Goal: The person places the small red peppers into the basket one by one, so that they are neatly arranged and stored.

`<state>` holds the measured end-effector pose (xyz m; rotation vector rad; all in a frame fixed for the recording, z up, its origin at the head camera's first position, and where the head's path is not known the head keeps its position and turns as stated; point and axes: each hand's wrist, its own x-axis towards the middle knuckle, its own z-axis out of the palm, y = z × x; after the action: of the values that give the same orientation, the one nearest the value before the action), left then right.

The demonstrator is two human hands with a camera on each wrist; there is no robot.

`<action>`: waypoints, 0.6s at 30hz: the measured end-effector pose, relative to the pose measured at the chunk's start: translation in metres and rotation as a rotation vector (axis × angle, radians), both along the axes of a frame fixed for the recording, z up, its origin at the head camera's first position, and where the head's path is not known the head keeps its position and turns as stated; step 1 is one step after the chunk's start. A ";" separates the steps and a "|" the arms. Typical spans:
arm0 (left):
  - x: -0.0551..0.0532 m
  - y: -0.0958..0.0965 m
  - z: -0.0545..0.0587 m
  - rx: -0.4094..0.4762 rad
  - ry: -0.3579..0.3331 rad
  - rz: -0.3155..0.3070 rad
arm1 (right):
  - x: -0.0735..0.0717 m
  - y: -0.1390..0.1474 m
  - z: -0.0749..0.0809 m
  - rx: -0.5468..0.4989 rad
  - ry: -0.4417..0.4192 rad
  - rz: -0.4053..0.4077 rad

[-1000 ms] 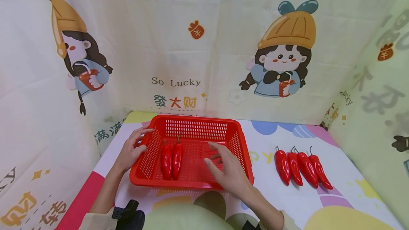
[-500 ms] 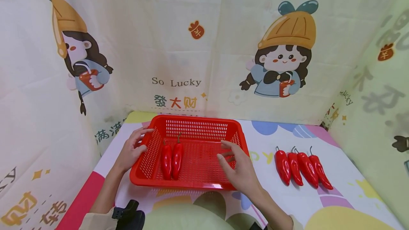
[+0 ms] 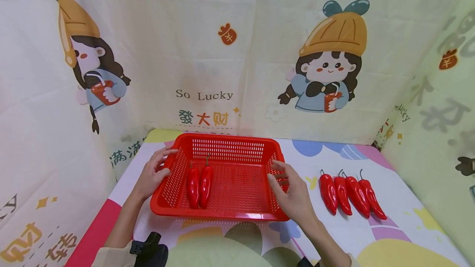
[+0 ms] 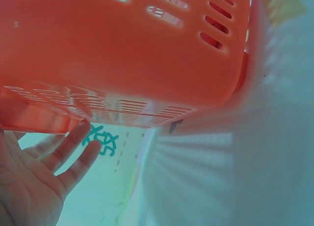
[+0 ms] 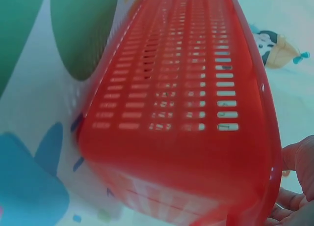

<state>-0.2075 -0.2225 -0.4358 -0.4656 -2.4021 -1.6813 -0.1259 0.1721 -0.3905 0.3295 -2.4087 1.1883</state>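
A red plastic basket [image 3: 237,188] with slotted walls stands in the middle of the table. Inside, toward its left end, lie two glossy red chili peppers, one [image 3: 193,187] beside the other [image 3: 206,186]. My left hand [image 3: 150,177] rests on the basket's left rim, and the left wrist view shows its fingers [image 4: 78,164] fairly straight along the outside wall. At the opposite end, my right hand [image 3: 295,195] is right at the right rim, thumb over the basket and fingers spread loosely. It holds no pepper.
Several more red chili peppers [image 3: 357,198] lie in a row on the table to the right of the basket. A patterned cloth [image 3: 259,65] hangs behind the table and along both sides. The tabletop [image 3: 304,160] has a colourful print.
My right hand has moved right, from above the basket's inside to its right rim. The left hand, the basket and the peppers have stayed where they were.
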 end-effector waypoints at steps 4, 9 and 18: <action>0.001 0.000 0.000 0.003 -0.001 0.002 | -0.001 0.005 0.000 0.005 -0.024 -0.030; 0.001 0.000 0.000 0.004 0.001 0.001 | -0.002 0.012 0.000 0.010 -0.071 -0.072; 0.001 0.000 0.000 -0.001 0.013 0.002 | -0.003 0.023 -0.002 0.013 -0.075 -0.114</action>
<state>-0.2068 -0.2225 -0.4358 -0.4734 -2.3937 -1.6708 -0.1292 0.1956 -0.3923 0.1522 -2.4636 1.1543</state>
